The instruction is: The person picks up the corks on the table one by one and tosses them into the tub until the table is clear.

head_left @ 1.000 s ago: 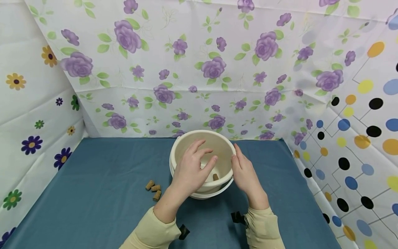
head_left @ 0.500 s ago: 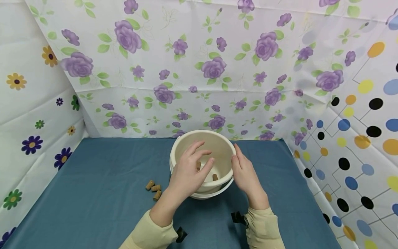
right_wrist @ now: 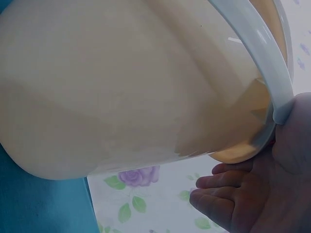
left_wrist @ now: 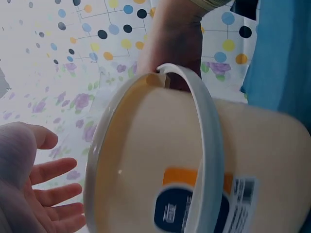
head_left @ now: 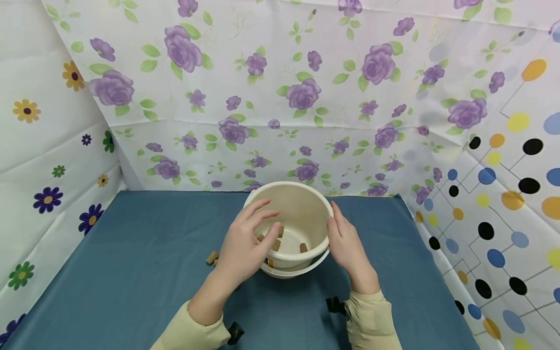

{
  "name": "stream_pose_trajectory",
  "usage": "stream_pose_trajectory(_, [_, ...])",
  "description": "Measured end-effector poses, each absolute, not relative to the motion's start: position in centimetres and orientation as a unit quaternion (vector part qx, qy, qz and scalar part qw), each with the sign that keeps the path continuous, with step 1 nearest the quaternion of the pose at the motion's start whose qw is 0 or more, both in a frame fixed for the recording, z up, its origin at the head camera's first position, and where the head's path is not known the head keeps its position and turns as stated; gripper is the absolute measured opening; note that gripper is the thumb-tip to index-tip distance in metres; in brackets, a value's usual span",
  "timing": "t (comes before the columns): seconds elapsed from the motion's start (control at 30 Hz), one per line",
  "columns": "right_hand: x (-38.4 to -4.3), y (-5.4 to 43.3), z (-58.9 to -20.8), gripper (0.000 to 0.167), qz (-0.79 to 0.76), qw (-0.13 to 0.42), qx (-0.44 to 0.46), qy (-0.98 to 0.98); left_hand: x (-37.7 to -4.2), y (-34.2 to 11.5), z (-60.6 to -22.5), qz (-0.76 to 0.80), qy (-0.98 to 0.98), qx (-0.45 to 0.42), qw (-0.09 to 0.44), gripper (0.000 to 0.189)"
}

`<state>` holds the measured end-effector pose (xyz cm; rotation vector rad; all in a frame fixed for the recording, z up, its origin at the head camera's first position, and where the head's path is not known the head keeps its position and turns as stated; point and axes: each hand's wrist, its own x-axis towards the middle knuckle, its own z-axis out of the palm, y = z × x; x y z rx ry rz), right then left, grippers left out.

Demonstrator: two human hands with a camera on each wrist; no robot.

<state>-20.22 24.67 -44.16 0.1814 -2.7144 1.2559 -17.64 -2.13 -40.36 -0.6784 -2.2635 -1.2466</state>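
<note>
A cream plastic bucket (head_left: 302,206) stands upright, its white handle (left_wrist: 211,145) folded down on the near side. Several corks lie in it, among them one cork (head_left: 304,248) near the right front. My left hand (head_left: 242,245) hovers at the bucket's left rim with fingers spread and nothing in them; in the left wrist view its fingers (left_wrist: 58,196) stay relaxed beside the rim. My right hand (head_left: 347,243) rests against the right rim, fingers extended along the outer side. On the cloth, left of the bucket, a loose cork (head_left: 212,257) shows partly behind my left hand.
A blue cloth (head_left: 153,253) covers the table. Behind it hangs a white sheet with purple flowers (head_left: 304,95), and a dotted sheet (head_left: 494,233) borders the right side. The bucket's front carries an orange and dark blue label (left_wrist: 175,208).
Between the earlier frames a cork appeared in the bucket beneath my left hand; more corks show there now. My left hand has drawn left toward the loose corks. The right hand keeps its place.
</note>
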Motion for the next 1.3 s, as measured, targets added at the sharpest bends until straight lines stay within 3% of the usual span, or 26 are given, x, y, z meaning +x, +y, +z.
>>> stream_pose_trajectory(0.57, [-20.2, 24.7, -44.2, 0.06, 0.423, 0.077, 0.058, -0.901, -16.6, -8.6, -42.6, -0.413, -0.836, -0.212, 0.294, 0.032])
stream_pose_trajectory(1.3, [-20.1, 24.7, -44.3, 0.06, 0.422, 0.077, 0.052, -0.902, -16.0, -15.2, -47.0, -0.34, -0.907, -0.135, 0.208, 0.033])
